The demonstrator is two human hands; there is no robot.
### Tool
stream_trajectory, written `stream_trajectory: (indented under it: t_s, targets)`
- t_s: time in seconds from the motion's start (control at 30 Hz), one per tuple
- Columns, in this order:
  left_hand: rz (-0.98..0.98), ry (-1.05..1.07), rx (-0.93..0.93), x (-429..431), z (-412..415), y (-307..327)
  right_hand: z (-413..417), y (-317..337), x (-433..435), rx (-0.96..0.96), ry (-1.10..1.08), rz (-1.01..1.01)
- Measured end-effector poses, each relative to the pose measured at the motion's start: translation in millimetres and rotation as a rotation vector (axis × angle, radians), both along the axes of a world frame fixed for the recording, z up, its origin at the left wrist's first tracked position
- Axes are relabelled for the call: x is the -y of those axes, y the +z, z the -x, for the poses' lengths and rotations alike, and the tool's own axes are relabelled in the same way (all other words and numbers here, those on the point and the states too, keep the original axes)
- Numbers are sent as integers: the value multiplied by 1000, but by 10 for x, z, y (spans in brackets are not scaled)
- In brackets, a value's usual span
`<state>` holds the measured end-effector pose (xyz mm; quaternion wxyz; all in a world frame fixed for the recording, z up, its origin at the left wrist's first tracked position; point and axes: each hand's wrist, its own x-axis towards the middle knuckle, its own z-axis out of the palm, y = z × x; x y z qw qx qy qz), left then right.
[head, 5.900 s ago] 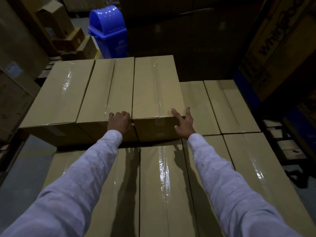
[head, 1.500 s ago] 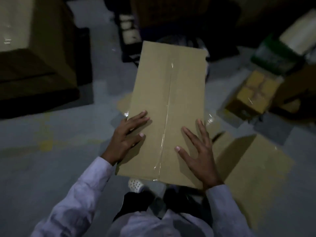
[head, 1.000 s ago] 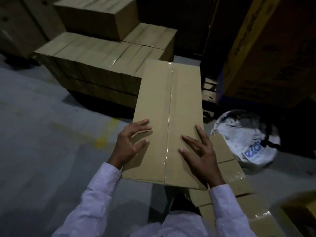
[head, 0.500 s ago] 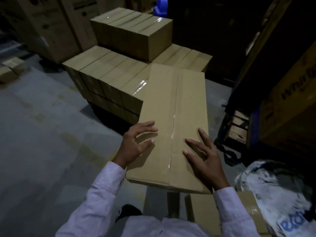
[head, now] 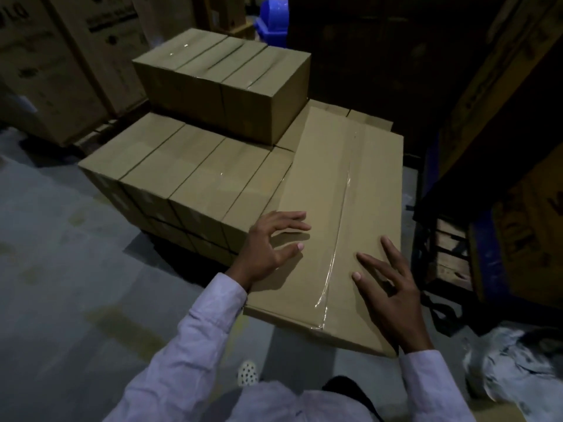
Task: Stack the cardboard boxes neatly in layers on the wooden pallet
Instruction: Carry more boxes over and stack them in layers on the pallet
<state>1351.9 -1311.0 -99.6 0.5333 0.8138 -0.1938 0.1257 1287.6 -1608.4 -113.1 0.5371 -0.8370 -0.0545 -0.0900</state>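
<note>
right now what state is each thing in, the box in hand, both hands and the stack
carried box, taped shut, near end over the floor, far end over the lower layer
left hand, fingers spread on the box top
right hand, fingers spread on the box top
top row, three sealed boxes side by side, room to their right
lower layer, sealed boxes packed edge to edge

A: How does the long brown cardboard box (head: 374, 190) look?
B: Matt, smooth card, with a glossy clear tape strip (head: 339, 229).
A: The grey floor (head: 61, 269)?
B: Dull, mottled, possibly concrete; dim light.
</note>
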Motion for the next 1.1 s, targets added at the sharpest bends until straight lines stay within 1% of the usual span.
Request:
stream_trajectory:
  t_s: [0.1, 0.2, 0.3, 0.4, 0.5, 0.6, 0.73, 0.9, 1.03, 1.1]
  targets:
    - [2, -43, -5, -338, -621, 76, -491, 112, -314, -31, -40, 7]
    - [-17, -94, -1, -515, -1131, 17, -896, 94, -515, -53, -72, 45]
    - [13, -96, -5, -594, -1695, -75, -1409, 36, -616, -19, -77, 85]
    - [40, -103, -53, -635, -2080, -165, -1851, 16, -653, -43, -81, 81]
    - [35, -120, -73, -781, -2551, -251, -2316, -19, -798, -9, -96, 117]
    - [-8, -138, -105, -951, -3095, -258, -2744, -72, -996, -64, -99, 117]
    - [-36, -201, -145, -1191, -3829, -387, -3347, -195, -1270, -92, -125, 134]
    - [-18, -293, -232, -1479, -4801, -568, -4201, -372, -1641, -115, -174, 167]
    - [-15, -300, -219, -1670, -5550, -707, -4956, -484, -1849, -118, -196, 188]
    - [-69, -270, -190, -1690, -5875, -782, -5295, -578, -1873, -93, -209, 201]
